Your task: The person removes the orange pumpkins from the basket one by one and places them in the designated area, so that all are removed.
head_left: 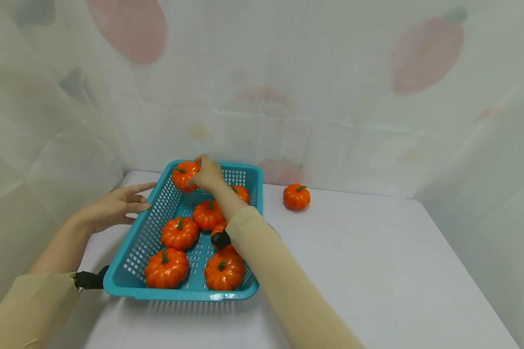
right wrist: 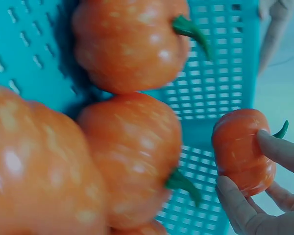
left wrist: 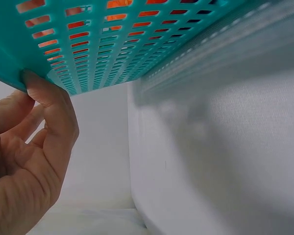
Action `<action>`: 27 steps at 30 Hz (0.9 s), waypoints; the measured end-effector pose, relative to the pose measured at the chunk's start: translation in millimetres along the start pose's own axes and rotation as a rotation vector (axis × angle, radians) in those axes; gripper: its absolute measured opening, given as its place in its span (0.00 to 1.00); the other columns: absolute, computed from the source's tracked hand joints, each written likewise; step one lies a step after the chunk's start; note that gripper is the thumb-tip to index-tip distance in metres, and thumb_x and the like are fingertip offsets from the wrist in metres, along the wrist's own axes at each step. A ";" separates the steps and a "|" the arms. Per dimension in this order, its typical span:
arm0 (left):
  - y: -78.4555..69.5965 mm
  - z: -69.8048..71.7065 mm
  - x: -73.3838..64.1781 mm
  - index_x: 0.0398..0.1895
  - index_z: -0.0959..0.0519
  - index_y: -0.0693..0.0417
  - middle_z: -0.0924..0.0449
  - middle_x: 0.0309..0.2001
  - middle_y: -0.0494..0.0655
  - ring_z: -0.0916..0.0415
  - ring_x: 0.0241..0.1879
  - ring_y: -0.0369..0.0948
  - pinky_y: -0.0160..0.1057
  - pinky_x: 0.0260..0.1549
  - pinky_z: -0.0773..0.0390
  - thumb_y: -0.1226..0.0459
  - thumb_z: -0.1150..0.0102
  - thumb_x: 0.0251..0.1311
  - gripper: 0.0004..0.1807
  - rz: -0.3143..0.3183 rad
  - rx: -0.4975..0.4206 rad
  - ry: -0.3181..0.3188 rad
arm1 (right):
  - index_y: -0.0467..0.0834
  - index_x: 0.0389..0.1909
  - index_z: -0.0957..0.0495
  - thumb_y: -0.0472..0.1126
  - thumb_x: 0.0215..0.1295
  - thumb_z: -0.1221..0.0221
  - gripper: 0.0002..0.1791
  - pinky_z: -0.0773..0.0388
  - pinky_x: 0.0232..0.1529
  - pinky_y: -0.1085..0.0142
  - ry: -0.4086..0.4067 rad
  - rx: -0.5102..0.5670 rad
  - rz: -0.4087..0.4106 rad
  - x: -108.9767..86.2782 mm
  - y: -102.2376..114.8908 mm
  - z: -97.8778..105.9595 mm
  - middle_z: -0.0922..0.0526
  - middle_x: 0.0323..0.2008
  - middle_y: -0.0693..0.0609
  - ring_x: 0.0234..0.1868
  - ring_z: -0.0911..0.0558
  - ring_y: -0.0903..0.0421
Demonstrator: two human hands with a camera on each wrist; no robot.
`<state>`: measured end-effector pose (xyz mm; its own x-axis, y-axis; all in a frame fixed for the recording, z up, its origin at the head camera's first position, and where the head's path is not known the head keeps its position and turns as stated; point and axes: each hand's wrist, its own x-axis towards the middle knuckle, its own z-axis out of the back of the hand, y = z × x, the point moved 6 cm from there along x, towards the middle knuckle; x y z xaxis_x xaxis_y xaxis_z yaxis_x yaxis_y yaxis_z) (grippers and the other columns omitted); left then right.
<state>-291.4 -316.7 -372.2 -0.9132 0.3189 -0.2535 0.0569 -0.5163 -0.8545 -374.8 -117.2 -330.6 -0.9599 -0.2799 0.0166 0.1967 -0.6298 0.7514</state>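
Note:
A turquoise plastic basket (head_left: pixel 137 242) with perforated walls holds several small orange pumpkins with green stems, such as this pumpkin (head_left: pixel 167 269). At its far left corner my right hand (head_left: pixel 207 173) grips a pumpkin (head_left: pixel 185 175). The right wrist view has that pumpkin (right wrist: pixel 240 152) between thumb and fingers, held over the basket. My left hand (head_left: pixel 115 206) touches the basket's left side from outside, its fingers somewhat spread. From the left wrist, the left hand (left wrist: pixel 36 142) shows a fingertip against the basket near its rim.
One more pumpkin (head_left: pixel 296 197) sits on the white table (head_left: pixel 367 261), right of the basket near the back edge. Pale curtains (head_left: pixel 314 87) with faded fruit prints stand behind the table and along both sides. My right forearm crosses over the basket's right rim.

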 end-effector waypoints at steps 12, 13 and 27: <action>-1.6 3.6 0.0 0.80 0.61 0.52 0.28 0.48 0.55 0.23 0.46 0.40 0.59 0.54 0.20 0.56 0.48 0.71 0.44 0.006 0.027 0.001 | 0.50 0.68 0.33 0.41 0.56 0.28 0.39 0.20 0.52 0.63 -0.006 0.052 0.066 2.5 29.3 41.5 0.23 0.62 0.49 0.57 0.22 0.51; -2.0 3.6 -0.1 0.80 0.61 0.52 0.28 0.49 0.55 0.23 0.47 0.40 0.59 0.54 0.20 0.56 0.48 0.71 0.44 0.006 0.031 0.000 | 0.50 0.68 0.33 0.41 0.56 0.29 0.39 0.20 0.53 0.64 -0.006 0.052 0.072 2.0 30.7 45.6 0.23 0.62 0.49 0.58 0.22 0.51; 0.9 3.5 -2.3 0.80 0.62 0.49 0.32 0.55 0.60 0.25 0.51 0.46 0.63 0.55 0.23 0.52 0.46 0.69 0.47 0.015 0.061 -0.025 | 0.49 0.70 0.36 0.39 0.58 0.30 0.39 0.23 0.62 0.59 -0.052 0.078 0.160 -6.1 26.7 97.5 0.28 0.67 0.46 0.64 0.25 0.49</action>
<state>-290.7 -320.7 -370.8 -0.9222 0.2916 -0.2540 0.0464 -0.5687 -0.8213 -383.2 -61.6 -246.3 -0.9268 -0.3336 0.1727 0.3340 -0.5214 0.7852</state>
